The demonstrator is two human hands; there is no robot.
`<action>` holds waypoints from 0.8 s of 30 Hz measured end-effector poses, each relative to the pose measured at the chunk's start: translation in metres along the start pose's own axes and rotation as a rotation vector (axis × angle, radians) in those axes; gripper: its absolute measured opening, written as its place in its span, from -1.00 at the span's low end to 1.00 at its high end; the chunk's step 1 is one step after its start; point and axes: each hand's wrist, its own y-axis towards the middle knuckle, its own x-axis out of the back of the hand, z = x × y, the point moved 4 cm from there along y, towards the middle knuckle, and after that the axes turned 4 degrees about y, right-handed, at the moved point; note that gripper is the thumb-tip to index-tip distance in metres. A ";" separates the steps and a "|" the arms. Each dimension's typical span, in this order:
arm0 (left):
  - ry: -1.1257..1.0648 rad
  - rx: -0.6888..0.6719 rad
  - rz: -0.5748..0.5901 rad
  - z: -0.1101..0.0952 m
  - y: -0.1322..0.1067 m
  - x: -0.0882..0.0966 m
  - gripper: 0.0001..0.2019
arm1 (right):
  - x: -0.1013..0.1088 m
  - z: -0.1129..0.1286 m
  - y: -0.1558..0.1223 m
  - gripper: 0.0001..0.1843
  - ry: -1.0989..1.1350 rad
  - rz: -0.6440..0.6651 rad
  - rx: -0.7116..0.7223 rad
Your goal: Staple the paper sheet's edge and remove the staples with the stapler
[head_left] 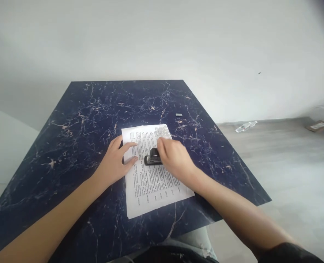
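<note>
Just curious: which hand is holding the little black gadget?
The right hand grips the black gadget; the left hand just presses flat on the paper.

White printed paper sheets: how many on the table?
1: white printed paper sheet on the dark blue marble table, under left hand and right hand; more may lie stacked beneath.

My left hand [115,160] lies flat on the left edge of the printed paper [151,182]. My right hand [174,159] grips a black stapler [151,157] that stands on the paper, on the dark marble table [82,117].
</note>
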 end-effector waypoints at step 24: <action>-0.297 0.111 -0.367 0.028 0.011 0.019 -0.80 | 0.107 -0.122 0.029 -0.59 0.101 -0.213 0.138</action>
